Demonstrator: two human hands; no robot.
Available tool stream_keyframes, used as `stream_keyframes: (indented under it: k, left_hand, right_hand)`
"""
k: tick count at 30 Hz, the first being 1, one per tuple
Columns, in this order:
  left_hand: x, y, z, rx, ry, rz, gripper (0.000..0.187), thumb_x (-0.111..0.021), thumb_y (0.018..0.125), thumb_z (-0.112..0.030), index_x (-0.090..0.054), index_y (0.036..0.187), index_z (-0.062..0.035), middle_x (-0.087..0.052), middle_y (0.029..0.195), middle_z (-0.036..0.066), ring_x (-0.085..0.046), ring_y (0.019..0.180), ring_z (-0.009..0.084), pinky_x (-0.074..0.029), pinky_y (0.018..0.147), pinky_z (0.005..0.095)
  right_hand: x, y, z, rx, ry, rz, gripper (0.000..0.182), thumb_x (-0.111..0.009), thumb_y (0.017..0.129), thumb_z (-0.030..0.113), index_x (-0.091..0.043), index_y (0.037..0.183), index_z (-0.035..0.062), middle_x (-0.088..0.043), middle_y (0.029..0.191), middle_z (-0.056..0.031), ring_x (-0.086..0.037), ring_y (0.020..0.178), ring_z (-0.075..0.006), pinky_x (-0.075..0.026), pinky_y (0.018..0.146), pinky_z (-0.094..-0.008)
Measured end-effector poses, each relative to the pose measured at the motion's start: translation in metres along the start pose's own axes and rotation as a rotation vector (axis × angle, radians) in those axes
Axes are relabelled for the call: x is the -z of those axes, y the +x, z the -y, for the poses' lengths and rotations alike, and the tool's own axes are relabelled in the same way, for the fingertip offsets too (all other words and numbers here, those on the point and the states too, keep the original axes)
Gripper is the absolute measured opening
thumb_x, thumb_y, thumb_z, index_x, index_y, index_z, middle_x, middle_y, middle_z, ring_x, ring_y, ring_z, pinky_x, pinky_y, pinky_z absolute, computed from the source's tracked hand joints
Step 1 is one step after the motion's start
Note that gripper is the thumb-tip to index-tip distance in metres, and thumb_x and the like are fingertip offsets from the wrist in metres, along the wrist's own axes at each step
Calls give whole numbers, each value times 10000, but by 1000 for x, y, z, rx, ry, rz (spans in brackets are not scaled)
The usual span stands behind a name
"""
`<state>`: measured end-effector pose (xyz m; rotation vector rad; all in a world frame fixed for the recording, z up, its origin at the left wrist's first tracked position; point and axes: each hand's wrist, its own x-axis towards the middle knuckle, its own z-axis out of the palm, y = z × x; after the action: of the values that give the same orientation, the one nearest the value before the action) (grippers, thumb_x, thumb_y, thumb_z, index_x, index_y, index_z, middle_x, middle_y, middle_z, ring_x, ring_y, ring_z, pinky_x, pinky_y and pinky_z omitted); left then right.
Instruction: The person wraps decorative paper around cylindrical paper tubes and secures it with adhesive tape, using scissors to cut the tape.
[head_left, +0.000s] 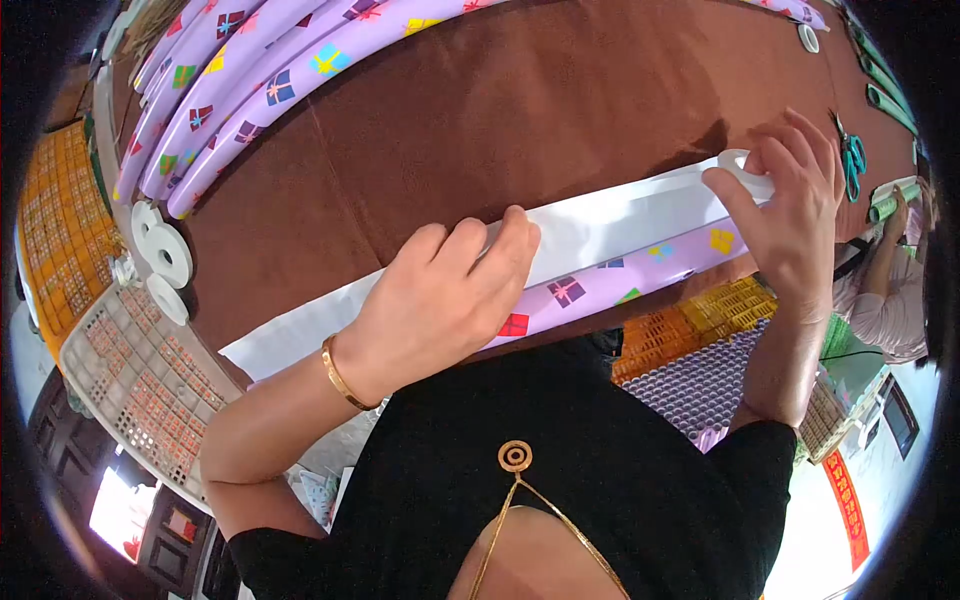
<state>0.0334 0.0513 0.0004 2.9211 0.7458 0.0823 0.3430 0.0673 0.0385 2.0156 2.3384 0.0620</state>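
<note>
Left hand (440, 290) arched over wrapping paper (640, 275), right hand (795, 210) gripping tape (755, 186)

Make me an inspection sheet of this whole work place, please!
Surface: brown, cloth-like tabletop.
Job's things: glossy purple gift-print paper with a long white strip along its far side; round white tape-like roll near the right end.
Clutter: rolled purple gift-print papers, more round white rolls, teal-handled metal scissors.
Hands: left hand over the paper, grip unclear; right hand grasps the tape-like roll.
Cables: thin dark line at right, possibly one.
Surroundings: orange lattice plastic crates, another person's pale shirt, red banner.
</note>
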Motion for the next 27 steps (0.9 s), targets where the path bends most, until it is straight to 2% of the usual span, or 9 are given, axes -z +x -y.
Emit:
stream_keyframes:
  k: [3, 5, 7, 12, 14, 27]
  left_hand:
    - [-3, -1, 0, 11, -20, -32, 458, -596, 749, -117, -627, 1193, -8, -591, 1208, 100, -558, 846, 189, -456, 679, 293]
    - [-5, -1, 2, -1, -52, -77, 381, -610, 793, -131, -654, 1148, 3, -604, 1130, 90, -532, 833, 175, -429, 650, 264]
    - [-6, -2, 3, 5, -82, -72, 391, -614, 786, -128, -649, 1153, 4, -601, 1122, 91, -533, 829, 177, -432, 646, 265]
    - [-4, -2, 3, 19, -141, -76, 417, -617, 771, -123, -632, 1167, 9, -586, 1080, 88, -534, 820, 175, -443, 634, 266]
    - [1, 0, 1, 73, -178, -14, 487, -640, 721, -67, -626, 1204, -10, -576, 1059, 89, -571, 851, 218, -499, 701, 325]
    - [1, 2, 4, 70, -193, -27, 474, -633, 722, -69, -632, 1193, -18, -569, 1033, 83, -560, 820, 213, -490, 677, 323]
  right_hand:
    - [-4, 1, -1, -6, -3, -1, 350, -771, 724, 311, -632, 788, -4, -660, 1076, -116, -497, 1237, -341, -359, 1036, -459]
    - [-8, 0, -2, -9, 0, -13, 352, -774, 722, 312, -639, 793, -4, -660, 1069, -115, -500, 1231, -342, -360, 1034, -460]
    - [-11, -1, -2, 1, 32, -72, 382, -779, 721, 386, -639, 768, 33, -649, 965, -86, -523, 1202, -329, -331, 1036, -475]
    - [-8, -1, 2, -21, -5, -47, 371, -770, 718, 390, -686, 803, 38, -652, 970, -87, -523, 1205, -326, -308, 1065, -479]
    - [-9, -1, 4, -2, -26, -60, 341, -792, 714, 318, -641, 810, 28, -652, 1000, -77, -512, 1220, -332, -343, 1035, -468]
    - [-9, 3, 13, -58, -67, 10, 370, -769, 736, 366, -650, 809, 23, -640, 1026, -89, -481, 1274, -323, -261, 1117, -506]
